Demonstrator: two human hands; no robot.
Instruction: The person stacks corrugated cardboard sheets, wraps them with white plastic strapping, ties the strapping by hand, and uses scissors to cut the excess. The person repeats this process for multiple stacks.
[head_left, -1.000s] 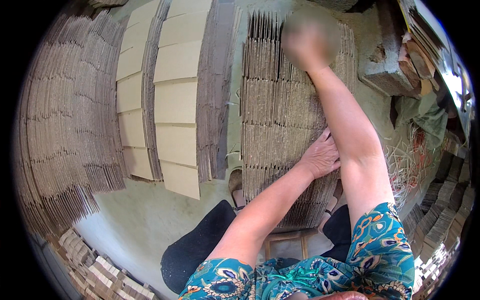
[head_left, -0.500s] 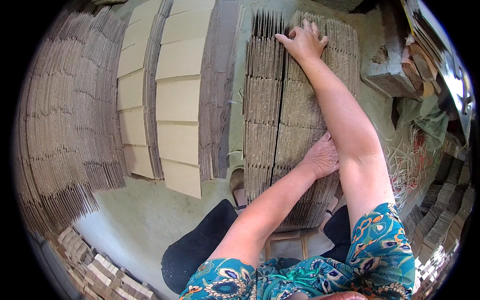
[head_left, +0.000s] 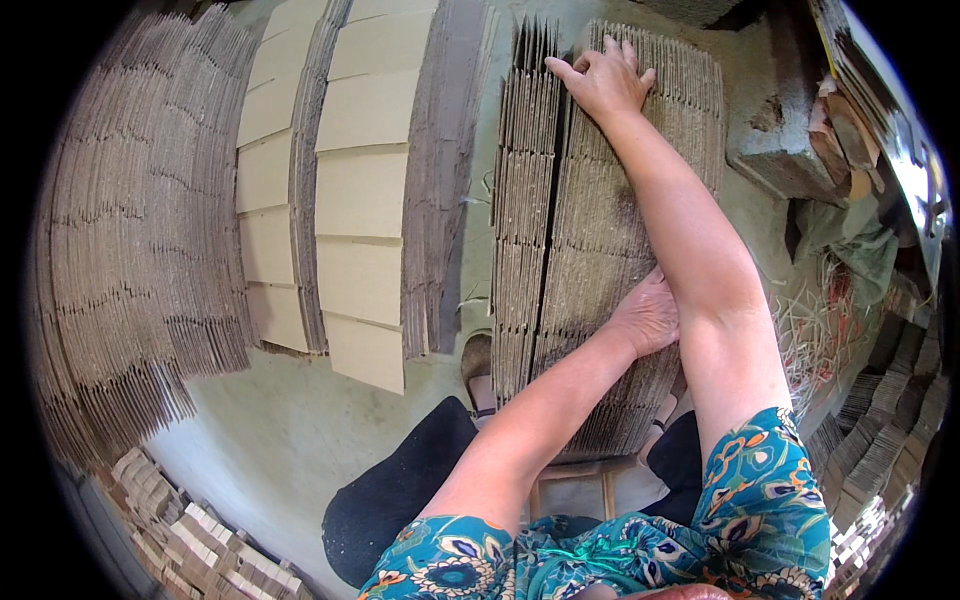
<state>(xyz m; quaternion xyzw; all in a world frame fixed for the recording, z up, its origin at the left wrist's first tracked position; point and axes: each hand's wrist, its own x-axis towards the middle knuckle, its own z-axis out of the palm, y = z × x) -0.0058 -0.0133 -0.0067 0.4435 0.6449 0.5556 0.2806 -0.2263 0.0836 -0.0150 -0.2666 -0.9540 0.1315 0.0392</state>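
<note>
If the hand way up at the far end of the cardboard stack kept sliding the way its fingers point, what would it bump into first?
The right hand points up and left along the cardboard stack. It would probably slide off the stack's far edge first, then onto bare floor; depth is hard to judge.

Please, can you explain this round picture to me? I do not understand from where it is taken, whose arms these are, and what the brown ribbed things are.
A wide-lens camera worn on a person's head looks down, which bends the edges. Both arms belong to that person. The right hand lies flat on the far end of a bundle of cardboard sheets standing on edge. The left hand presses the same bundle nearer the body. Neither hand grips anything. More cardboard stacks lie on the concrete floor to the left.
</note>
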